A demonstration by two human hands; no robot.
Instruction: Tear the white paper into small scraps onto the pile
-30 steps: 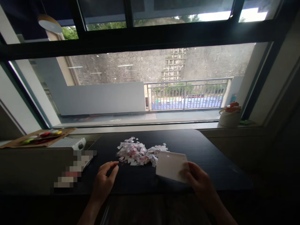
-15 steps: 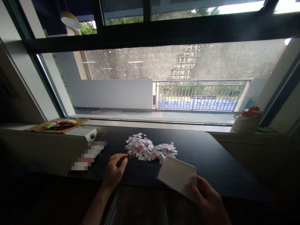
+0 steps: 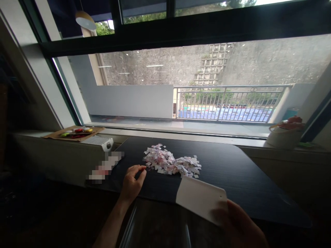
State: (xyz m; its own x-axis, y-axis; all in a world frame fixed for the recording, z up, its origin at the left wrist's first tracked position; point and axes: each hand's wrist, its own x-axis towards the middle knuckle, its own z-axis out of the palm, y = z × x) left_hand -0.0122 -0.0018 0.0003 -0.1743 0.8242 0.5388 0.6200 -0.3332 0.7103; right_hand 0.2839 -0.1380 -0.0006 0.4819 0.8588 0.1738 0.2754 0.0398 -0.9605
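Small square paper scraps [image 3: 159, 158], white with pinkish bits, lie heaped on the dark table [image 3: 219, 162]. The heap has a larger left mound and a smaller right one. At its near left edge is my left hand [image 3: 133, 181], its fingers bent forward and the thumb apart from them, with nothing seen between. My right hand [image 3: 238, 220] grips the right end of a flat white plastic scraper [image 3: 199, 198] with a small hole near one corner. The scraper is tilted, its far left corner close to the right mound. Shadow hides part of the right-hand fingers.
Below the table's near edge stands what looks like a clear plastic bin [image 3: 157, 224]. A brown board [image 3: 74, 134] with colourful items lies on the left ledge beside a white slatted device [image 3: 99, 140]. On the right sill stands a white bucket [image 3: 281, 134]. A large window [image 3: 144, 100] faces me.
The view has turned slightly left, so the scene sits further right. My right hand has drawn the scraper a little toward me, off the heap's near edge. My left hand stays by the heap.
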